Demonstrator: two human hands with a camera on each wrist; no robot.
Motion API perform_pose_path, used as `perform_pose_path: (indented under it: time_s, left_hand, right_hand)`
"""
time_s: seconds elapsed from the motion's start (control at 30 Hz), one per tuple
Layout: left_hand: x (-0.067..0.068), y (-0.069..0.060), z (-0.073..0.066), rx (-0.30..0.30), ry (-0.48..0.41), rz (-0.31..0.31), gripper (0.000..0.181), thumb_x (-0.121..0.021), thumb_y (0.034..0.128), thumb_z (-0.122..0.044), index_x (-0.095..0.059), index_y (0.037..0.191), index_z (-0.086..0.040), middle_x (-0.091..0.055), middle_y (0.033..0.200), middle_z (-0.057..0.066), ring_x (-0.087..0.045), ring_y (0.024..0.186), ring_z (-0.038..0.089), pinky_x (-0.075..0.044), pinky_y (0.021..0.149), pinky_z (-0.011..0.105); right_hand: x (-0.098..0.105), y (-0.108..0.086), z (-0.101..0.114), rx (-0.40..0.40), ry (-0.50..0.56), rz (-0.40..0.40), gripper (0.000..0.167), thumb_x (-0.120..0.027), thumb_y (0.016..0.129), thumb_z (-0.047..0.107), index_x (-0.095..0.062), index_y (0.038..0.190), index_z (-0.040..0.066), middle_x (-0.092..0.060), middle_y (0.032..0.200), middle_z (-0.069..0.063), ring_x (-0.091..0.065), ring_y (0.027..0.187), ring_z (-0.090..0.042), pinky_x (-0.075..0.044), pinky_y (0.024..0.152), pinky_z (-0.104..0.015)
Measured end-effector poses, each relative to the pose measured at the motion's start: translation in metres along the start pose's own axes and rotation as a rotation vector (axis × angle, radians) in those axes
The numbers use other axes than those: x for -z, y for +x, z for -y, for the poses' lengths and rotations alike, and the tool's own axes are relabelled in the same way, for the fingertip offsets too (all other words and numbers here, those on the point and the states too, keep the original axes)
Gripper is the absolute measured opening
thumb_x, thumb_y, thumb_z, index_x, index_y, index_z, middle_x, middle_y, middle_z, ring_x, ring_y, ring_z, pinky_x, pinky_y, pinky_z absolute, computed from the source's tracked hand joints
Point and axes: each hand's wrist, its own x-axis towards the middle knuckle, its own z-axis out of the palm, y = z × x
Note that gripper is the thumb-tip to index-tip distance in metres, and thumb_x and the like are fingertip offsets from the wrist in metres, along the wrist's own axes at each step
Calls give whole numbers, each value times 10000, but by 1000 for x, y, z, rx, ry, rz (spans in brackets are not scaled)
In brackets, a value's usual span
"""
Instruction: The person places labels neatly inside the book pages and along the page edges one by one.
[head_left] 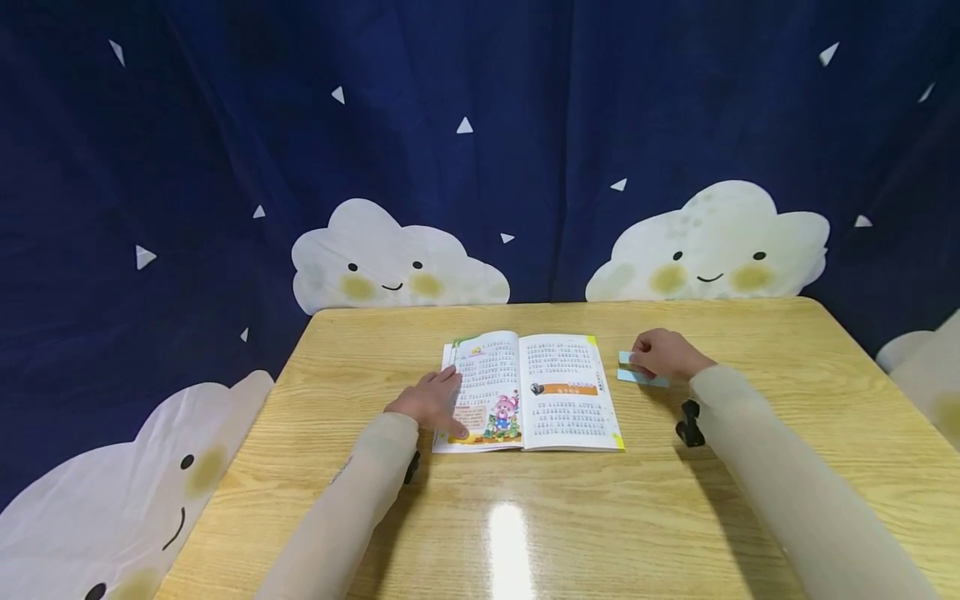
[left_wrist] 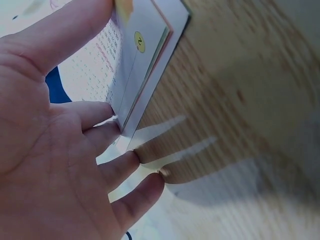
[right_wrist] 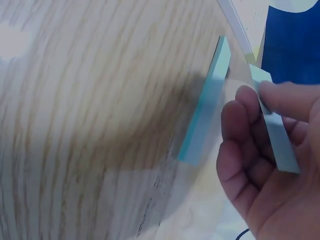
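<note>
An open book with printed text and a cartoon on its left page lies flat on the table. My left hand rests along the book's left edge, fingers spread; the left wrist view shows its thumb over the page corner. To the right of the book, my right hand pinches a thin pale blue strip between thumb and fingers. Below it on the wood lies a small pale blue pad with a teal edge, apart from the held strip in the right wrist view.
The wooden table reaches back to a dark blue curtain with white clouds and triangles. A black strap mount sits at the right wrist. A bright reflection shows on the wood in front of the book.
</note>
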Motion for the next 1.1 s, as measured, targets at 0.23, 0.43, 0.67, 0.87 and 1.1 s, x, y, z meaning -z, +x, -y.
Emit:
perform_pose_path:
  time_s: [0.23, 0.43, 0.67, 0.87, 1.1]
  left_hand:
    - [1, -1, -1, 13, -11, 9, 1048, -798, 798, -470, -192, 1603, -181, -96, 1697, -1, -136, 1561, 324, -251, 1222, 560]
    - [0, 0, -1, 23, -24, 12, 1041, -803, 799, -457, -197, 1603, -191, -97, 1697, -9, -127, 1563, 321, -237, 1228, 557]
    - [1, 1, -2, 10, -13, 21, 1046, -796, 800, -470, -189, 1604, -189, -91, 1698, -7, -123, 1564, 324, -224, 1231, 563]
    - [2, 0, -1, 18, -21, 18, 1055, -813, 788, -455, -201, 1601, -175, -101, 1697, 4, -129, 1560, 338, -226, 1228, 569]
    - [3, -2, -2, 12, -42, 13, 1048, -817, 787, -441, -212, 1599, -168, -111, 1695, 10, -135, 1558, 346, -232, 1225, 572]
  right_hand:
    - [-1, 4, 8, -16, 55, -38, 197, -519, 999, 157, -621, 953, -6, -689, 837, -119, -584, 685, -161, -457, 658, -282]
    - [-5, 10, 16, -46, 76, -36, 194, -527, 977, 168, -637, 940, 12, -661, 839, -80, -542, 737, -162, -423, 683, -274]
    - [-9, 17, 21, -48, 99, -48, 222, -522, 966, 176, -660, 967, 3, -635, 851, -82, -529, 762, -182, -406, 679, -268]
    - [-16, 22, 25, -54, 163, -42, 248, -521, 958, 166, -675, 1006, -23, -658, 864, -109, -529, 760, -184, -410, 677, -270]
    - [-21, 28, 23, -85, 172, -65, 284, -525, 964, 207, -669, 1083, -6, -639, 900, -80, -540, 813, -200, -423, 709, -280]
